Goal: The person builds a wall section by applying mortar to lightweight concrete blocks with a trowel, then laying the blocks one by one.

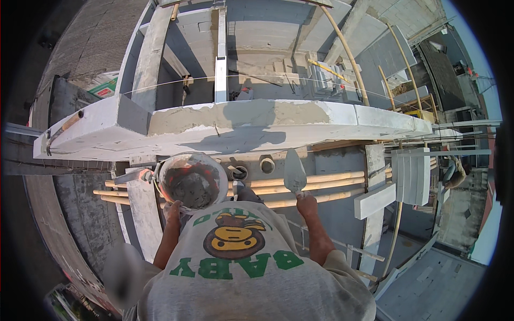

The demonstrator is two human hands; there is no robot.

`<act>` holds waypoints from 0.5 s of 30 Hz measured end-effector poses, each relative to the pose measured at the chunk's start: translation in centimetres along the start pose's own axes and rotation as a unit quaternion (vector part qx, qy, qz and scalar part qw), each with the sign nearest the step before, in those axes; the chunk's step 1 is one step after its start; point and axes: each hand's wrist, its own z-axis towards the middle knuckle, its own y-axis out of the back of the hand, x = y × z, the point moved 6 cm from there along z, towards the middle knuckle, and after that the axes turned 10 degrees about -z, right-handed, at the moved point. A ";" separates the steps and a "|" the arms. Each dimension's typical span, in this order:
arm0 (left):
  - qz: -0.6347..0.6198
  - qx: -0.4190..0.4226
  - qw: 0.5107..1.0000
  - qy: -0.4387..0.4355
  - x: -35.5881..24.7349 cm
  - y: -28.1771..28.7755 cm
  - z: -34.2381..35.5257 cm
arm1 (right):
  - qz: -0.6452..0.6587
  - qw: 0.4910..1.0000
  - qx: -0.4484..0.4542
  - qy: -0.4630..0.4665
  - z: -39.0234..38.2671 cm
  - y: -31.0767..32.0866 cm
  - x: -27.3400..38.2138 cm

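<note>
My left hand (pixel 173 211) is closed on the near left rim of a round bucket (pixel 218 170). Grey wet mortar (pixel 195 187) lies inside it, and dried smears coat its wall. In my right hand (pixel 307 205) is the handle of a pointed masonry trowel (pixel 294 172), its blade up and away from me, pale with mortar. Ahead of both hands runs a wall of white lightweight blocks (pixel 342 128). A band of mortar (pixel 297 113) covers part of its top, with my shadow falling across it. The trowel is apart from the wall.
Bamboo poles (pixel 321 184) lie crosswise below me, close to two round openings (pixel 266 164). White blocks (pixel 415 176) are stacked at right, one (pixel 375 201) jutting out. A taut string (pixel 257 76) crosses beyond the wall, above a lower room. Someone (pixel 455 172) is at far right.
</note>
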 end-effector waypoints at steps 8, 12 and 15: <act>-0.049 0.002 0.999 0.023 0.3 -1.7 -0.1 | 0.119 0.937 -0.284 0.167 -0.1 10.3 8.6; -0.061 -0.006 0.998 0.034 0.1 -1.2 -2.1 | 0.172 0.970 0.021 0.172 4.1 5.4 13.9; -0.037 -0.034 0.998 0.024 -0.9 -0.4 -4.8 | 0.153 0.962 -0.124 0.187 4.0 4.5 18.9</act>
